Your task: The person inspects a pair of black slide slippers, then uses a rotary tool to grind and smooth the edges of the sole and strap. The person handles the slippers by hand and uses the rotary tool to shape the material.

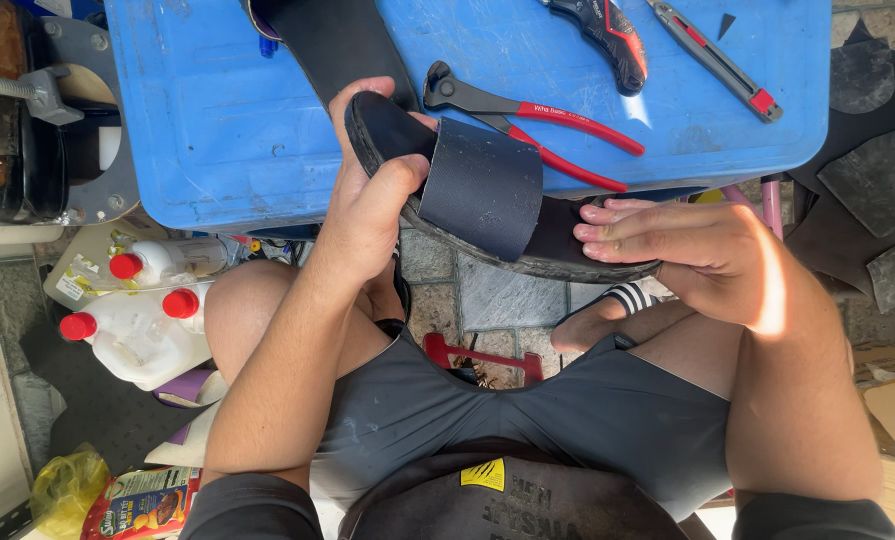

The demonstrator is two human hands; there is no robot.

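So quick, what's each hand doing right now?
Left hand: closed around the toe end of the black sandal, thumb on its strap.
Right hand: fingers flat and together, pressing the sandal's heel end, not wrapped around it.

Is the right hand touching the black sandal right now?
Touching. The head view shows the right hand with its fingertips pressed flat on the black sandal at its heel end.
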